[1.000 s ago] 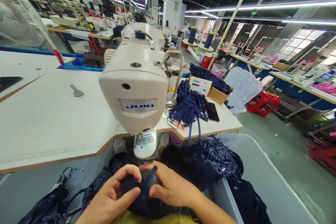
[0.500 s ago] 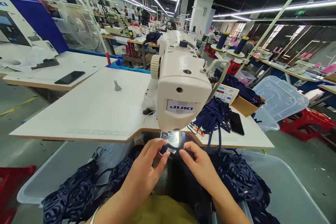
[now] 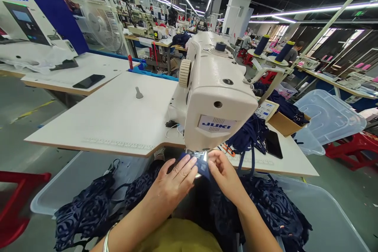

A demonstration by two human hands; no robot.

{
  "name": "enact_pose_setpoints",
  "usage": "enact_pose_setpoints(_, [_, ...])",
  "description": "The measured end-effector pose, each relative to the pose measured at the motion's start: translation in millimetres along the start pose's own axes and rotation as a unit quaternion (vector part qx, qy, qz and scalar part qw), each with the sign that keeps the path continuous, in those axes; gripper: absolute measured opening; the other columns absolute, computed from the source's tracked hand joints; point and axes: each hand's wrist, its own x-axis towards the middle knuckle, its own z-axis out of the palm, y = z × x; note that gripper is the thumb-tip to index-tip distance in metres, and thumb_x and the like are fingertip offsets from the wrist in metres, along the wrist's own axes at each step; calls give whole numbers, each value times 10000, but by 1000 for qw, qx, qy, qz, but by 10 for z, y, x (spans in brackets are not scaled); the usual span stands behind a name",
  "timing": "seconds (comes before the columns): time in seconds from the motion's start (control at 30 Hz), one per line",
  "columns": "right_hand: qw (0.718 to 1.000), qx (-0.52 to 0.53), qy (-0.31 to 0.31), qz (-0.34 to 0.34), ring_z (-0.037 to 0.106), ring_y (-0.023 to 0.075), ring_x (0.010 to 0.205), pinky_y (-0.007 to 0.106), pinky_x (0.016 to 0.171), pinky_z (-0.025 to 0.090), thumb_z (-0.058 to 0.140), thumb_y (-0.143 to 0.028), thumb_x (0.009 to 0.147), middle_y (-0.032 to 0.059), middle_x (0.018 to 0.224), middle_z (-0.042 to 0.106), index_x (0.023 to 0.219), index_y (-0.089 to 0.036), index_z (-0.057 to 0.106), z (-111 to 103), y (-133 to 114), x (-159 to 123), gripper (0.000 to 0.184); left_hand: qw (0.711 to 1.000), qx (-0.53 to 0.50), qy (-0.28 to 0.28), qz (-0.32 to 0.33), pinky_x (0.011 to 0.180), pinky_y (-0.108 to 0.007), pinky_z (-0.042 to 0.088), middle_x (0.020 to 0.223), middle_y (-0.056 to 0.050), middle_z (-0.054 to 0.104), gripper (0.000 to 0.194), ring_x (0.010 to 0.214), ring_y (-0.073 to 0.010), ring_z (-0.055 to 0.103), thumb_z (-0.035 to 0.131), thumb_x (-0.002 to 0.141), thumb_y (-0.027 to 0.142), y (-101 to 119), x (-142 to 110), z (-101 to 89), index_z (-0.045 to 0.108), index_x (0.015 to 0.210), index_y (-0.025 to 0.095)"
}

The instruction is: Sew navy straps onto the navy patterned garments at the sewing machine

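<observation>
A navy garment [image 3: 203,167] lies under the needle end of the white JUKI sewing machine [image 3: 217,102], in the lamp's light. A small pale patch, perhaps a label, shows on its band. My left hand [image 3: 177,177] rests on the band from the left, fingers stretched out and flat, the thumb apart. Close to the machine on the right, my right hand [image 3: 223,171] has its fingers curled and pinches the band's edge. The rest of the garment hangs down toward my lap, dark and partly hidden by my hands. The needle itself is hidden.
Clear plastic bins with navy patterned garments [image 3: 85,208] stand below the table [image 3: 118,114] on both sides. Navy straps [image 3: 248,134], a black phone [image 3: 273,143] and a cardboard box [image 3: 285,123] lie right of the machine. A grey metal piece [image 3: 138,93] lies left.
My left hand has gone from pinching the band to lying flat on it. The band now sits spread under the machine head. The view has shifted slightly left.
</observation>
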Motion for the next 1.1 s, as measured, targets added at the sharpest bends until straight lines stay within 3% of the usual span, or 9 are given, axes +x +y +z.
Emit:
enact_pose_setpoints(0.1, [999,-45,-2,-21,485,122,767,253,738,399,458,-283,936,-12,867,503,1132,-239,494,-21,-29,51,204,1000,10,2,-27,1121,-395,175,1338,-37,563,322,1240,-183,514,510,943,264,8,-18,15,555,1261,257])
enact_pose_setpoints(0.3, [984,-156,-22,-88,487,144,811,263,757,395,470,-258,932,12,854,516,859,-205,562,-40,-111,201,129,999,20,20,-34,1120,-393,156,1335,-56,565,333,1243,-188,509,509,940,303,16,-36,57,562,1263,243])
enact_pose_setpoints(0.43, [980,-170,-29,-99,501,148,824,265,768,407,450,-243,939,22,852,535,806,-199,565,-30,-118,235,182,997,53,41,-41,1117,-394,165,1316,-69,581,332,1225,-192,524,522,931,293,37,-35,101,571,1254,235])
enact_pose_setpoints(0.73, [977,-187,-21,-103,530,171,887,286,778,424,454,-244,931,39,885,568,794,-201,586,-31,-88,277,195,996,56,36,-67,1102,-381,186,1329,-67,568,341,1212,-196,537,501,943,283,102,-36,118,554,1274,220])
enact_pose_setpoints(1.1, [977,-182,-3,-114,529,170,832,290,776,435,469,-234,908,35,849,588,769,-206,625,-20,-109,310,212,993,69,30,-86,1089,-361,188,1312,-67,581,326,1192,-185,550,432,978,276,151,26,111,562,1264,190])
